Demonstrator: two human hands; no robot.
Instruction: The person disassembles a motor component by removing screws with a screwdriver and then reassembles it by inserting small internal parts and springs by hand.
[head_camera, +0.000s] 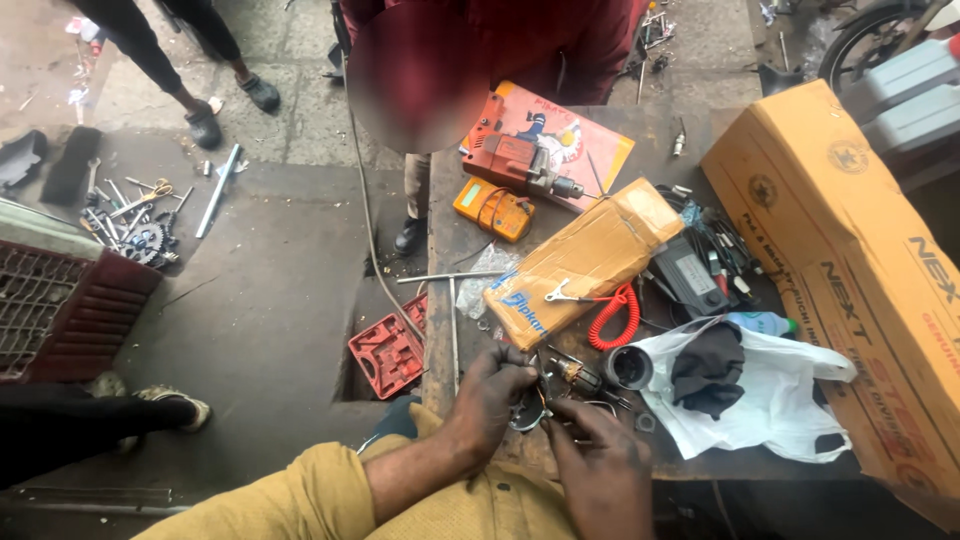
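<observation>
Both my hands meet at the near edge of a dark workbench (700, 140). My left hand (490, 395) pinches a small motor part with copper windings (572, 376) and thin wires. My right hand (600, 465) is closed on the same small assembly from below, near a round metal piece (527, 412). A black cylindrical housing (628, 367) lies just right of my hands. A red coiled cord (618, 318) hangs off a taped brown parcel (585, 260) behind them.
A white plastic bag (770, 400) with black cloth lies at right, beside a long orange carton (850, 250). An orange drill (520, 165) and yellow meter (493, 210) sit farther back. Another person stands across the bench. A red tool case (388, 350), red crate (60, 300) and loose tools lie on the floor.
</observation>
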